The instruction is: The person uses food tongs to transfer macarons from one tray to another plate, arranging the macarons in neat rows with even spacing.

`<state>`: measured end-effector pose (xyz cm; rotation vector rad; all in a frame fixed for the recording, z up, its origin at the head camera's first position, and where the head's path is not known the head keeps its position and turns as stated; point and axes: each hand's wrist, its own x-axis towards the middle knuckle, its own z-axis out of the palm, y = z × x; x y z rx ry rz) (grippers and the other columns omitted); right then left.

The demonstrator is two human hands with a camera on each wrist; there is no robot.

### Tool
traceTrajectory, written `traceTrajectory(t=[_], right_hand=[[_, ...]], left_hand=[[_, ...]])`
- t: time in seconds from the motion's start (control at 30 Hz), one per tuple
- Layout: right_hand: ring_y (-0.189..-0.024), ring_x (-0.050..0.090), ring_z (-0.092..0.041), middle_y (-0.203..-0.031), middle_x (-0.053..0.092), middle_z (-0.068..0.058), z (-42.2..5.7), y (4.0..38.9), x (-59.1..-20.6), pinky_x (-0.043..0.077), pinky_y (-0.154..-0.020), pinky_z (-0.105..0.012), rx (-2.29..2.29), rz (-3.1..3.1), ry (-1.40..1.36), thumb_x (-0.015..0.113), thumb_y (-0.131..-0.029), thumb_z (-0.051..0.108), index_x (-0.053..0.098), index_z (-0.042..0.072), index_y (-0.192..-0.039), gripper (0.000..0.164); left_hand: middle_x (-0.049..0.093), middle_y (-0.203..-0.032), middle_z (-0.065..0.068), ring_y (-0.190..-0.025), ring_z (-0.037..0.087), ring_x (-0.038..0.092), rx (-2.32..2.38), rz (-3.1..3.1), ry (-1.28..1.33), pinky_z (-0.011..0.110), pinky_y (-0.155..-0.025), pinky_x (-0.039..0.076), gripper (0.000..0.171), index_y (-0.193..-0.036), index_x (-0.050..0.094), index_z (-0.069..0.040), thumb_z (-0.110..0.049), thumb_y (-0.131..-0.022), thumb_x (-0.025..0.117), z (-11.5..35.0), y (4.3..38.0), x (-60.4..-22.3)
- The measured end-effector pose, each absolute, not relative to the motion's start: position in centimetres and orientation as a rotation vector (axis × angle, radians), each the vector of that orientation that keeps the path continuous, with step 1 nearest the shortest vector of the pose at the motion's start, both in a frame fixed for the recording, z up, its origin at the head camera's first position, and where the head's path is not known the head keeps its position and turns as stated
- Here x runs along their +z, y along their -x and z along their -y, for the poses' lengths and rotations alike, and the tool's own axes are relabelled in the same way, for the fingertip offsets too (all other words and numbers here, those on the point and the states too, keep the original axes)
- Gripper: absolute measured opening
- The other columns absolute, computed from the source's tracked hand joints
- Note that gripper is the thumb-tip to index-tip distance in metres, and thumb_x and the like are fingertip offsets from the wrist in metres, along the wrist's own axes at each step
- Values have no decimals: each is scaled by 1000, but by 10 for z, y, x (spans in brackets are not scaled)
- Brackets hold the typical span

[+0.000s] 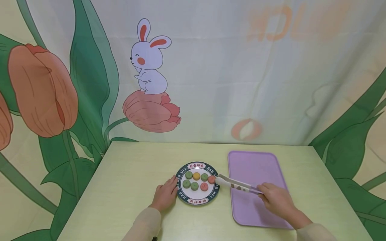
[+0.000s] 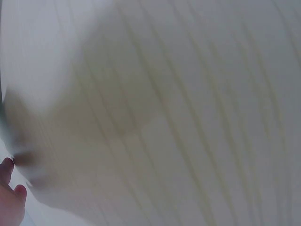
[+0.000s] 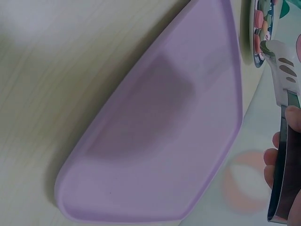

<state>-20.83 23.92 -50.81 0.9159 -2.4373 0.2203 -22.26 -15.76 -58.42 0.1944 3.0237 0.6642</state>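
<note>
My right hand (image 1: 275,199) grips a pair of tongs (image 1: 238,185) with white ends, reaching left across the tray. The tong ends are right at a pink round piece (image 1: 211,179) near the plate's right rim. On the dark-rimmed plate (image 1: 196,194) lie several small cookie-like rounds: green ones (image 1: 194,186), a yellow one (image 1: 196,176) and another pink one (image 1: 204,186). My left hand (image 1: 164,195) rests on the table, its fingertips at the plate's left rim. In the right wrist view, the fingers (image 3: 270,157) curl round the tongs' metal handle.
A flat purple tray (image 1: 253,209) with a low raised edge lies right of the plate, under the right hand and tongs. The pale wooden table (image 1: 135,174) ends at a printed curtain (image 1: 205,83) behind. In the left wrist view, mostly tabletop (image 2: 164,117) shows.
</note>
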Motion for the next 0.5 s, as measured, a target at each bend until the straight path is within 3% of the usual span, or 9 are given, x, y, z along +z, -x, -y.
traceTrajectory(t=[0.5], right_hand=[[-55, 48, -6, -68, 58, 5, -228, 212, -516, 38, -46, -15, 237, 2458, -949, 75, -60, 10, 62, 11, -79, 23]], left_hand=[[33, -142, 7, -129, 28, 33, 646, -3024, -198, 50, -98, 28, 47, -134, 37, -7, -27, -92, 40, 159, 225, -587]])
